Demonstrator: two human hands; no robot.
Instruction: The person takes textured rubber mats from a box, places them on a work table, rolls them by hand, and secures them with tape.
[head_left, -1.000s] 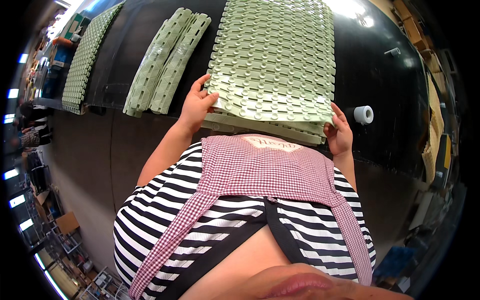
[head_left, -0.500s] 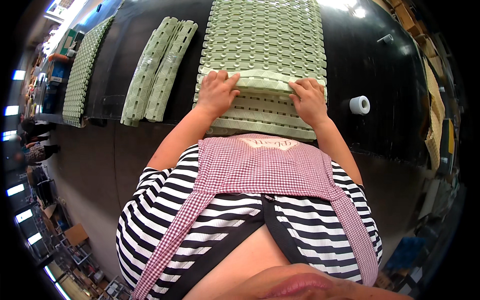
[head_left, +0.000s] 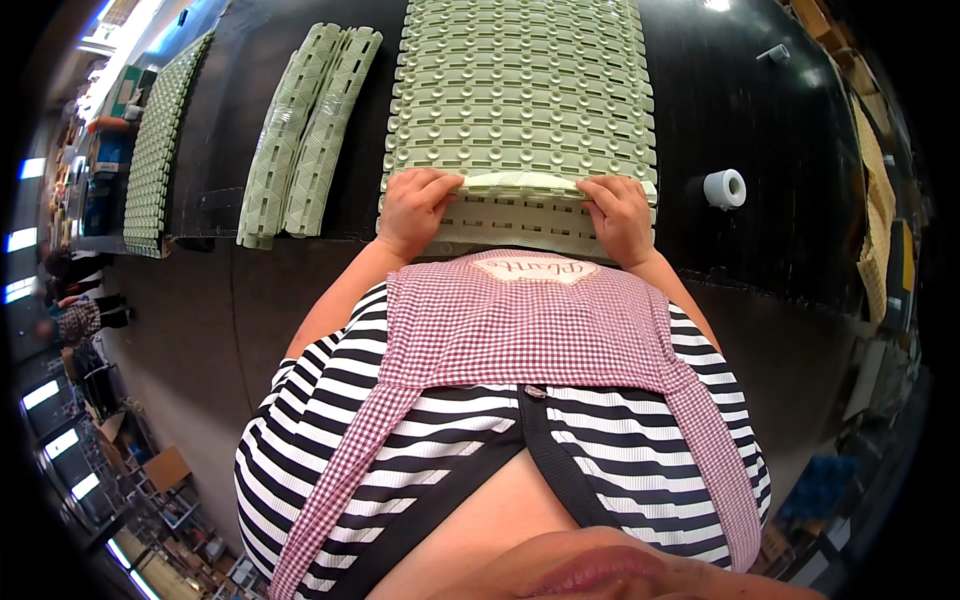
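Note:
A pale green slatted mat (head_left: 520, 110) with rows of round knobs lies on the black table in front of me. Its near end is curled up into a raised fold between my hands. My left hand (head_left: 415, 210) pinches the left side of this folded edge, thumb against fingers. On the right side, my right hand (head_left: 618, 215) grips the same edge in the same way. Below the fold, a flat slotted stretch of green slats (head_left: 520, 222) shows close to my apron. The undersides of my fingers are hidden.
Two rolled green mats (head_left: 308, 135) in clear wrap lie to the left on the black table (head_left: 740, 110). Further left is another knobbed green mat (head_left: 165, 150). A white tape roll (head_left: 724, 188) stands to the right, and a small clear tube (head_left: 774, 54) lies beyond it.
Both hands have drawn the mat's folded edge nearer to my body. The fold now stands steeper, and less of the flat stretch below it shows.

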